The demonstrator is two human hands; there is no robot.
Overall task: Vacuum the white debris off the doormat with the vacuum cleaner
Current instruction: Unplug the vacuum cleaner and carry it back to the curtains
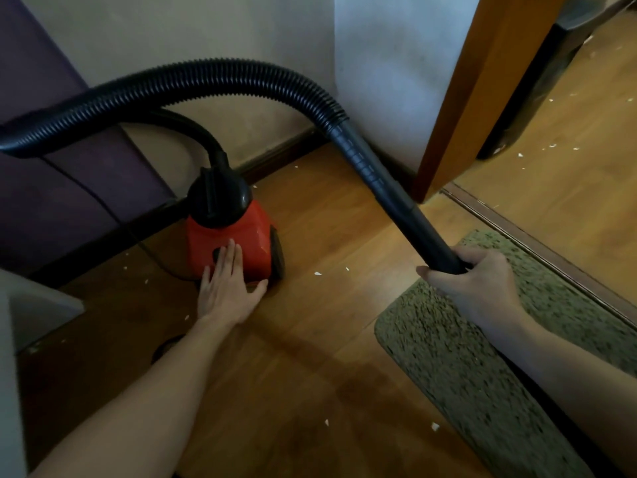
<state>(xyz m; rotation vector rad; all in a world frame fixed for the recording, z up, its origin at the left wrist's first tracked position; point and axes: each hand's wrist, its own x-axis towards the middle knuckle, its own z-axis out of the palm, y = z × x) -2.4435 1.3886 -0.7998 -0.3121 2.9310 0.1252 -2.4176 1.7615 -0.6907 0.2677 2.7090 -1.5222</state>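
A small red vacuum cleaner [238, 236] with a black top stands on the wooden floor by the wall. My left hand [229, 291] lies flat on its rear, fingers straight, fingertips at a dark button. A ribbed black hose [213, 75] arcs from the cleaner's top to a rigid black tube [406, 208]. My right hand [472, 282] grips the tube's lower end above the greenish speckled doormat [458, 370]; the tube's tip is hidden in that hand. White debris [317, 273] lies scattered on the floor.
A wooden door edge [479, 91] stands at the right, with a floor threshold strip [537, 243] beside the mat. More white scraps [553, 145] lie beyond the door. Purple furniture [62, 188] fills the left, a grey box corner [31, 305] sits near me.
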